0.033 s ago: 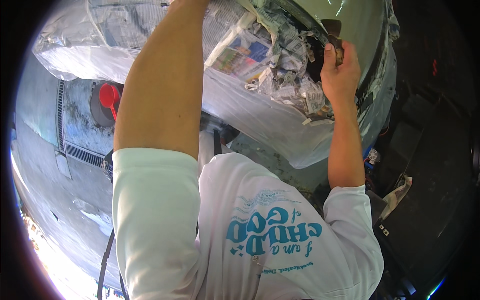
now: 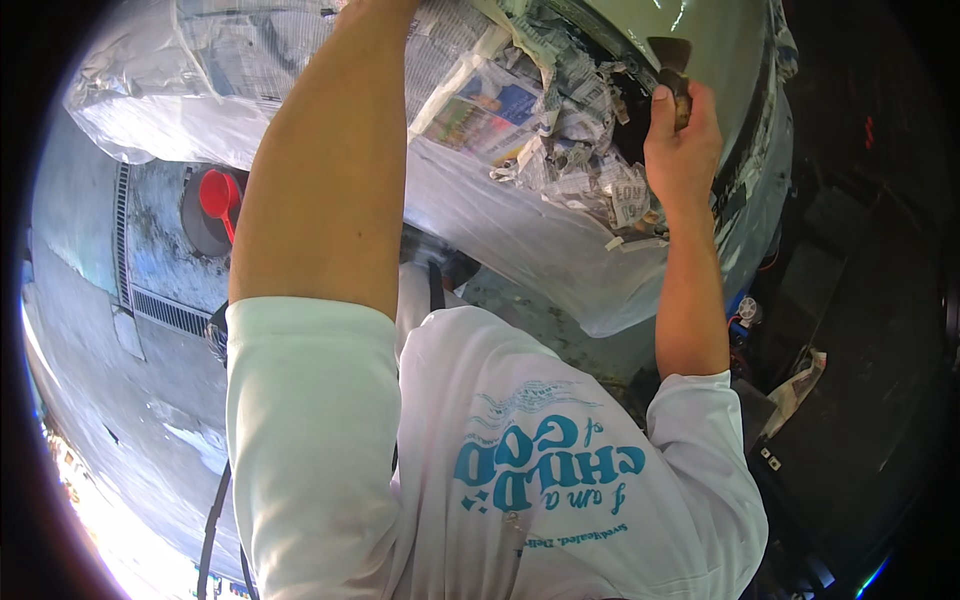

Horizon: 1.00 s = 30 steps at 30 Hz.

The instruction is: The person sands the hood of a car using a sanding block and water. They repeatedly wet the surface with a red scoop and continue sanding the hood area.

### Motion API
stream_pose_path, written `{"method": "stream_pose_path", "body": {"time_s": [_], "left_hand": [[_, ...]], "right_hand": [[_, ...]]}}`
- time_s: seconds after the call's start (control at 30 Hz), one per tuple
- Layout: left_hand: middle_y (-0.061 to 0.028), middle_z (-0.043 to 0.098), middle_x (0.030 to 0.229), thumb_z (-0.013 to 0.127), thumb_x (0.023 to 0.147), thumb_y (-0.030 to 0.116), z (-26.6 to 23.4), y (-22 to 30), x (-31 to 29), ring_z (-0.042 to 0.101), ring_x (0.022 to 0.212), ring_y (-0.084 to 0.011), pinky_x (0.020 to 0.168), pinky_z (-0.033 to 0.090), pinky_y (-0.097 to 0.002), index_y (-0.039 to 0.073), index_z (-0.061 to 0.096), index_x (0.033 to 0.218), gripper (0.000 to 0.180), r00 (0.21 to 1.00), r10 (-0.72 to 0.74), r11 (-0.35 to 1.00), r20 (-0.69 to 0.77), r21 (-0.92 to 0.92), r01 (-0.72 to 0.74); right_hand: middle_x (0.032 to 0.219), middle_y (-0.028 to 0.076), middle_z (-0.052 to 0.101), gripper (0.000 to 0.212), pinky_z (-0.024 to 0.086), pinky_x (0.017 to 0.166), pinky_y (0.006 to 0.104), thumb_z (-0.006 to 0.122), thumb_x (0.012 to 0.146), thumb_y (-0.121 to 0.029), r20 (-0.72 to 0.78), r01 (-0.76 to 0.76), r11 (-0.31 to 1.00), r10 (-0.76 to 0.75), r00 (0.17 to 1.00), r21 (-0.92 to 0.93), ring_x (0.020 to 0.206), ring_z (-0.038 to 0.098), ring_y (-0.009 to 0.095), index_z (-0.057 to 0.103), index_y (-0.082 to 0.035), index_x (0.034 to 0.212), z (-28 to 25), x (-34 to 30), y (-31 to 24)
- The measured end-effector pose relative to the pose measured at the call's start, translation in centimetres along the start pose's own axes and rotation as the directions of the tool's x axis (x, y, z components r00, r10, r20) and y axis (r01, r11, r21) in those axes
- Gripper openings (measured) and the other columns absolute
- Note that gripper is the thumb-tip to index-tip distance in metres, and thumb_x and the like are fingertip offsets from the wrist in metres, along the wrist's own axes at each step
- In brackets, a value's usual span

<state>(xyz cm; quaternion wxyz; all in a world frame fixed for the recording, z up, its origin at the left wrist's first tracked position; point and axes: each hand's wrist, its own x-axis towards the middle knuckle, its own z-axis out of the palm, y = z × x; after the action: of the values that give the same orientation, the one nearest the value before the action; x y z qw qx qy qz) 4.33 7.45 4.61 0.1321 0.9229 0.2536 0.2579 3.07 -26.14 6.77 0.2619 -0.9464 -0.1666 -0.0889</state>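
Note:
My right hand (image 2: 683, 150) is closed round the worn handle of a putty knife (image 2: 671, 53). Its wide brown blade points away from me, at the edge of a pale, glossy curved panel (image 2: 715, 25). Beside that hand, crumpled newspaper (image 2: 585, 160) lines a dark gap along the panel. My left arm (image 2: 330, 170) stretches forward over the covered surface. Its hand runs out of the picture at the upper edge, so the fingers are hidden.
Clear plastic sheeting (image 2: 540, 240) hangs over the near side of the covered body. A red dipper (image 2: 217, 193) rests on a dark round container at left, near a floor drain grate (image 2: 170, 310). Dark clutter (image 2: 790, 400) lies at right.
The putty knife has tilted slightly and its blade sits a little farther right. My right hand has shifted very slightly; the left arm stays almost where it was.

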Motion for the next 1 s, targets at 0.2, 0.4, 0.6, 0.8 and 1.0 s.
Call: {"method": "stream_pose_path", "body": {"time_s": [0.2, 0.4, 0.6, 0.8, 1.0], "left_hand": [[-0.0305, 0.073, 0.097, 0.036, 0.108, 0.055, -1.4, 1.4, 0.0, 0.070, 0.098, -0.0482, 0.087, 0.053, -0.0560, 0.002, 0.077, 0.096, 0.068, 0.973, -0.220, 0.953, 0.068, -0.199, 0.230], [-0.0303, 0.072, 0.094, 0.038, 0.107, 0.050, 1.0, -0.9, 0.8, 0.070, 0.097, -0.0488, 0.087, 0.053, -0.0566, 0.001, 0.077, 0.094, 0.063, 0.995, 0.032, 0.998, 0.091, -0.059, -0.026], [-0.0278, 0.073, 0.091, 0.041, 0.106, 0.046, -3.6, 1.8, -1.0, 0.070, 0.092, -0.0489, 0.084, 0.053, -0.0581, 0.004, 0.076, 0.090, 0.057, 0.983, -0.176, 0.897, 0.055, -0.402, 0.183], [-0.0271, 0.073, 0.090, 0.045, 0.104, 0.044, -2.1, 0.8, -0.2, 0.071, 0.088, -0.0477, 0.081, 0.054, -0.0567, 0.007, 0.075, 0.100, 0.047, 0.981, -0.159, 0.879, 0.113, -0.435, 0.193], [-0.0262, 0.073, 0.095, 0.045, 0.104, 0.044, -3.8, 1.2, -0.6, 0.071, 0.091, -0.0464, 0.082, 0.054, -0.0564, 0.007, 0.075, 0.105, 0.047, 0.973, -0.157, 0.858, 0.167, -0.466, 0.218]], "right_hand": [[0.092, 0.015, 0.072, 0.042, 0.053, 0.076, 0.0417, 0.065, 0.105, -0.030, 0.111, -0.075, 0.995, 0.067, 0.992, 0.069, 0.079, 0.068, 0.029, 0.059, -0.004, 0.137, -1.3, 0.1, -0.9], [0.096, 0.008, 0.069, 0.052, 0.053, 0.072, 0.0305, 0.062, 0.108, -0.037, 0.267, -0.160, 0.967, 0.104, 0.958, 0.200, 0.079, 0.064, 0.015, 0.055, -0.001, 0.145, -2.5, 1.0, -0.4], [0.099, 0.008, 0.069, 0.042, 0.053, 0.070, 0.0334, 0.067, 0.104, -0.024, 0.269, 0.204, 0.978, -0.208, 0.940, 0.044, 0.075, 0.064, 0.019, 0.062, -0.007, 0.142, -2.1, 1.6, -0.2], [0.093, 0.010, 0.066, 0.038, 0.052, 0.069, 0.0394, 0.072, 0.098, -0.016, 0.465, 0.464, 0.870, -0.347, 0.815, -0.165, 0.072, 0.064, 0.029, 0.068, -0.015, 0.136, -3.5, 4.4, -1.6], [0.091, 0.010, 0.065, 0.035, 0.053, 0.071, 0.0407, 0.072, 0.097, -0.017, 0.510, 0.444, 0.885, -0.319, 0.799, -0.141, 0.073, 0.065, 0.030, 0.070, -0.014, 0.132, -3.8, 6.5, -1.4]]}}
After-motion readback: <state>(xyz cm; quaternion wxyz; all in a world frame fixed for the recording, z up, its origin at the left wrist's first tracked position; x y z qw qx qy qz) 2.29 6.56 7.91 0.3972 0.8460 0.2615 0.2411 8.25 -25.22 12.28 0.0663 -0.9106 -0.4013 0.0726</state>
